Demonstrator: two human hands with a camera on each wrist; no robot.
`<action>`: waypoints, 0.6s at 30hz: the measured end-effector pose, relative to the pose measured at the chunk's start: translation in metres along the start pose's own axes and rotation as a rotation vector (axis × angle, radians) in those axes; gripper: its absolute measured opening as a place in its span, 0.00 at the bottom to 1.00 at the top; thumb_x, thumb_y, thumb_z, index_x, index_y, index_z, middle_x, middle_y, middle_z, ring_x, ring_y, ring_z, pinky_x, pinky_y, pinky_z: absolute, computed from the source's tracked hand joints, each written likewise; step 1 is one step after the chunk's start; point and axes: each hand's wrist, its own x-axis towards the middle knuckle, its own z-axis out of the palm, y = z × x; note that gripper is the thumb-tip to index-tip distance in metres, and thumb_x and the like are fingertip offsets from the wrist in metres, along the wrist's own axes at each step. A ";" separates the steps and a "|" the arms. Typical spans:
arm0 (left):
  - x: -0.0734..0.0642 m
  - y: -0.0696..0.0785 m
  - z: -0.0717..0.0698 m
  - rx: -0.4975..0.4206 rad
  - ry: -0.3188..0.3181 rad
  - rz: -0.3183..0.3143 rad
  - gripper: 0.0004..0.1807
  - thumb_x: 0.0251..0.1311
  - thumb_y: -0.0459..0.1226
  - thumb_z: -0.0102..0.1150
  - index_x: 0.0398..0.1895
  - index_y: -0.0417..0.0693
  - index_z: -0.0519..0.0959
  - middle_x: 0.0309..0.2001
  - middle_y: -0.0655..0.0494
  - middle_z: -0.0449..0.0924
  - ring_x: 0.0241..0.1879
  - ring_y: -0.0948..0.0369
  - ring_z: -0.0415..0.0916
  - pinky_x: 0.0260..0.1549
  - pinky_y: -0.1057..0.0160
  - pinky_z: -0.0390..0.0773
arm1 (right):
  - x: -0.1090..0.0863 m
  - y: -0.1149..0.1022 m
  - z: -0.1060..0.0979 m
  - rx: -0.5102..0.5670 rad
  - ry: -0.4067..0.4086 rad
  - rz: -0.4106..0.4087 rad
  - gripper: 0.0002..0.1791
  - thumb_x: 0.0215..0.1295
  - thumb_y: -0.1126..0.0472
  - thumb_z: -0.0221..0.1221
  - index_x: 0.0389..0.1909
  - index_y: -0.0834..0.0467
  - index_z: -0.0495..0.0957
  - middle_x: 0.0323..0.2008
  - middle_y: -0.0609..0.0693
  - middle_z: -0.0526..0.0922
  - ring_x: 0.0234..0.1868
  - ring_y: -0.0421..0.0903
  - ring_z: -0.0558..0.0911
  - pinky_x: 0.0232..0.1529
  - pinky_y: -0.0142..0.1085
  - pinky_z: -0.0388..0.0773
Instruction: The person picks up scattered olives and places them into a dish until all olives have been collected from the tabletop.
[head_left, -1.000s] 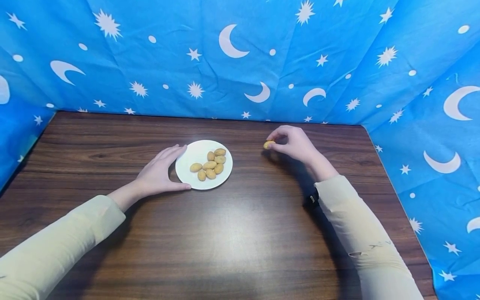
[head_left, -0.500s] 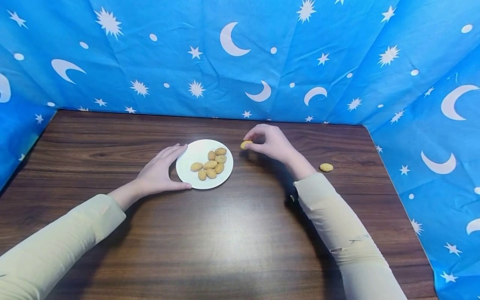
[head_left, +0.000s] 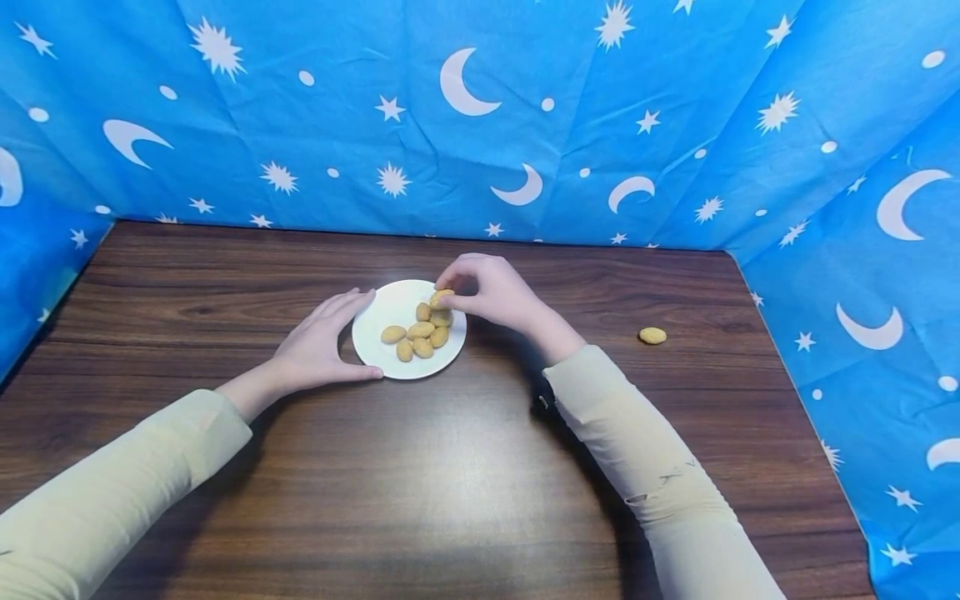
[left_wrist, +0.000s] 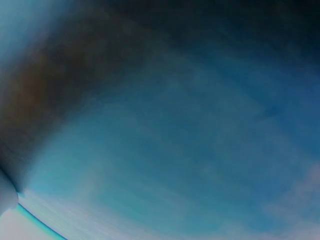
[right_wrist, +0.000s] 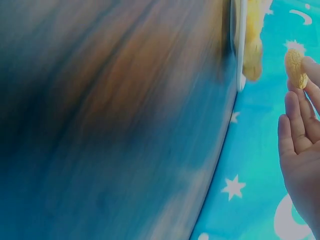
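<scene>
A white plate bears several yellow-brown, oval nut-like pieces in the head view. My left hand rests at the plate's left rim, thumb and fingers spread along it and mostly straight. Over the plate's back right part, my right hand pinches another nut-like piece, whose rough, ridged surface shows in the right wrist view. This piece partly covers those beneath it in the head view; whether it touches them, I cannot tell. The left wrist view is too blurred to show the plate.
One more nut-like piece lies alone on the dark wooden table, to the right of my right hand. A blue cloth with white moons and stars hangs behind the table and along its sides.
My right hand has moved left, bringing the pinched piece from the right part of the table to above the plate. The lone piece at right came into sight. My left hand has stayed put.
</scene>
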 end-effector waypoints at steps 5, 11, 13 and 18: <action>0.001 0.000 -0.001 -0.002 -0.003 0.001 0.65 0.52 0.61 0.78 0.87 0.48 0.52 0.85 0.38 0.51 0.85 0.37 0.46 0.78 0.27 0.55 | 0.009 -0.011 0.010 0.004 -0.039 -0.011 0.11 0.71 0.57 0.70 0.49 0.57 0.88 0.46 0.49 0.91 0.52 0.45 0.85 0.63 0.39 0.81; 0.000 0.001 -0.002 -0.007 -0.010 -0.002 0.65 0.52 0.61 0.78 0.87 0.48 0.52 0.85 0.38 0.51 0.85 0.37 0.46 0.77 0.26 0.55 | 0.017 -0.019 0.019 -0.031 -0.082 -0.014 0.10 0.71 0.59 0.70 0.49 0.56 0.89 0.46 0.49 0.91 0.50 0.45 0.84 0.59 0.41 0.82; 0.000 0.001 -0.002 -0.006 -0.014 -0.006 0.65 0.52 0.61 0.78 0.87 0.48 0.52 0.85 0.38 0.51 0.85 0.37 0.46 0.77 0.26 0.55 | 0.019 -0.020 0.022 -0.047 -0.095 -0.013 0.09 0.71 0.59 0.70 0.48 0.56 0.89 0.46 0.49 0.92 0.51 0.44 0.85 0.61 0.41 0.82; 0.000 0.002 -0.002 -0.005 -0.016 -0.008 0.65 0.53 0.61 0.77 0.87 0.49 0.52 0.85 0.38 0.51 0.85 0.37 0.46 0.77 0.26 0.55 | 0.023 -0.020 0.028 -0.067 -0.137 0.011 0.09 0.70 0.57 0.71 0.47 0.55 0.89 0.47 0.48 0.91 0.51 0.44 0.86 0.60 0.38 0.83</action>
